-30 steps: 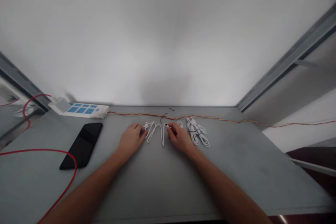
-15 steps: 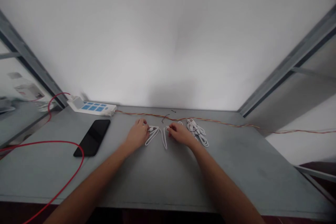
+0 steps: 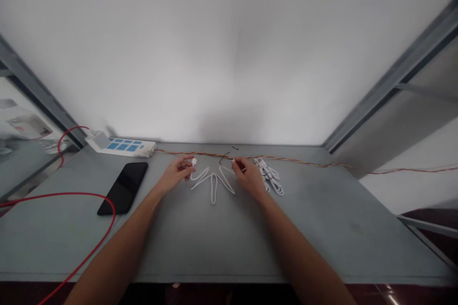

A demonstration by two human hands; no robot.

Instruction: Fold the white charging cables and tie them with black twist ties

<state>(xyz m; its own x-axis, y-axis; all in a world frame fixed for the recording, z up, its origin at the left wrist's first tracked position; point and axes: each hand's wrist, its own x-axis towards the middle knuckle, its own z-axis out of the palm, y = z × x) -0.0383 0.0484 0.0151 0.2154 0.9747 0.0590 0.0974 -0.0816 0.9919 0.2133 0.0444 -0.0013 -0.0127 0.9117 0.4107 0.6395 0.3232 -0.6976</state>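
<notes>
Between my hands a white charging cable (image 3: 213, 195) lies on the grey table in loose zigzag folds. My left hand (image 3: 176, 172) pinches the plug at one end of it, raised a little off the surface. My right hand (image 3: 246, 176) has its fingers closed on the other end, where a white plug shows at the fingertips. Just right of that hand lie several white cables (image 3: 271, 178) in tied bundles. Two short dark ties (image 3: 224, 157) rest behind the hands, near the back of the table.
A black phone (image 3: 123, 188) lies at left. Behind it sits a white power strip (image 3: 123, 147) with a charger (image 3: 99, 140) plugged in. A red cable (image 3: 82, 194) loops over the table's left side. Twisted wires (image 3: 296, 160) run along the back below a white wall.
My hands have moved apart, the left one further left. The white cable between them has opened from tight folds into a wider zigzag. The view has shifted slightly.
</notes>
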